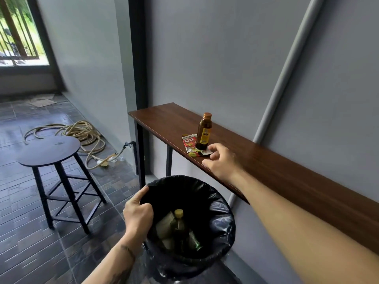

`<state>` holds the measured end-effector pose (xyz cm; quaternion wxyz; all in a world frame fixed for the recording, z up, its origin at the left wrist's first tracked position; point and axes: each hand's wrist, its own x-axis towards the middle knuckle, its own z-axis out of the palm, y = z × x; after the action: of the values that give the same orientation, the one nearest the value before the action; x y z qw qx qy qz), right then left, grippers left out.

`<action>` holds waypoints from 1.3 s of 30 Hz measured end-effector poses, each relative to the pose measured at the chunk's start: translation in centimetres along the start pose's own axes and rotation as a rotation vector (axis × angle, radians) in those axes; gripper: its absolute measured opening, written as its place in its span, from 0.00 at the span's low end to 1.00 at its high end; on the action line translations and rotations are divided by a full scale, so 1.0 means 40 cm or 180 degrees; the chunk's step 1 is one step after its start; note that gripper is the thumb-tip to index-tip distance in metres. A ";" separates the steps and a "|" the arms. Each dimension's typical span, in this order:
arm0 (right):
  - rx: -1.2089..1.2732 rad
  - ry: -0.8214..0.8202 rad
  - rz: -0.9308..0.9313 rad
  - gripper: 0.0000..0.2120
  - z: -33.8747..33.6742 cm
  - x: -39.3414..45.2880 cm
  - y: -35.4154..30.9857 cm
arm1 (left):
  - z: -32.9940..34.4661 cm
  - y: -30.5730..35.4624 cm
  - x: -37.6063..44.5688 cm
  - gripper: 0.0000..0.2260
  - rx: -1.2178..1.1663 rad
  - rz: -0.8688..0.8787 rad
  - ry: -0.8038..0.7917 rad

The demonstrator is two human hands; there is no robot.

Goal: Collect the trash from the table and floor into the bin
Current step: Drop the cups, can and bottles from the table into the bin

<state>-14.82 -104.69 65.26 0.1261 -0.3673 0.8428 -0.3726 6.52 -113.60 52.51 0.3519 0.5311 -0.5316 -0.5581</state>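
Observation:
A brown glass bottle (203,132) with an orange cap stands upright on the narrow wooden table (287,171). Under and beside it lies a flat red sachet wrapper (190,147). My right hand (220,160) hovers over the table just right of the bottle, fingers apart and curled, fingertips near the wrapper's corner, holding nothing. My left hand (139,212) grips the left rim of the bin (223,218), which is lined with a black bag. Inside the bin lie a green bottle (179,224) with a yellow cap and other bottles.
A round dark stool (50,150) stands on the tiled floor left of the bin. A coiled hose (82,132) lies by the wall behind it. Flat cardboard pieces (42,101) lie on the floor near the doorway. A grey pipe (285,68) runs up the wall.

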 end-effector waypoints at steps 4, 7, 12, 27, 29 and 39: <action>0.0044 -0.0135 0.0261 0.35 -0.032 0.070 0.011 | 0.008 0.010 0.002 0.34 -0.0045 0.0011 0.0045; 0.0072 -0.0250 0.0366 0.41 -0.031 0.124 0.014 | 0.024 0.012 0.011 0.34 -0.0201 -0.0045 0.0074; 0.0499 -0.0324 0.0401 0.43 -0.005 0.204 0.013 | 0.057 0.036 0.004 0.33 -0.0404 -0.0089 0.0253; 0.1103 -0.0476 0.0203 0.11 0.051 0.349 0.031 | 0.155 0.024 0.010 0.35 -0.0262 -0.0058 0.0706; 0.0936 -0.0604 0.0248 0.15 0.032 0.343 0.020 | 0.168 0.035 0.003 0.33 -0.0212 -0.0132 0.0796; 0.0901 -0.0814 0.0389 0.15 0.005 0.287 -0.010 | 0.169 0.058 0.011 0.32 -0.0269 -0.0189 0.0786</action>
<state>-22.53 -113.16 66.11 0.3049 -0.3384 0.7798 -0.4294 -0.51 -112.99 53.76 0.4200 0.5960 -0.4444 -0.5205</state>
